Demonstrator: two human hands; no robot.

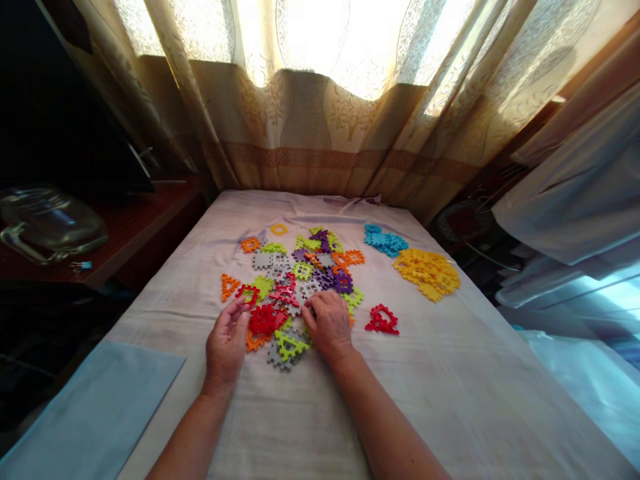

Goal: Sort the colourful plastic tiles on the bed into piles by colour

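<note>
Many toothed flat plastic pieces in red, orange, green, grey and purple form a mixed pile [303, 270] on the sheet-covered surface. At its left edge is my left hand [225, 340], half curled, thumb and fingers apart, its fingertips beside a red square frame [247, 293]. My right hand [327, 323] is over the lower right of the pile, with bent fingers pressed together among the pieces; what they pinch is hidden. Right of it lie a few red pieces [383, 320]. Farther back are a blue heap [385, 241] and a yellow heap [427, 272].
A light blue sheet [100, 407] covers the front left corner of the surface. On a brown cabinet [160, 213] at the left stands a glass jug [53, 223] near a dark screen [55, 107]. Curtains [320, 127] hang behind. Pale fabric [575, 193] hangs at the right.
</note>
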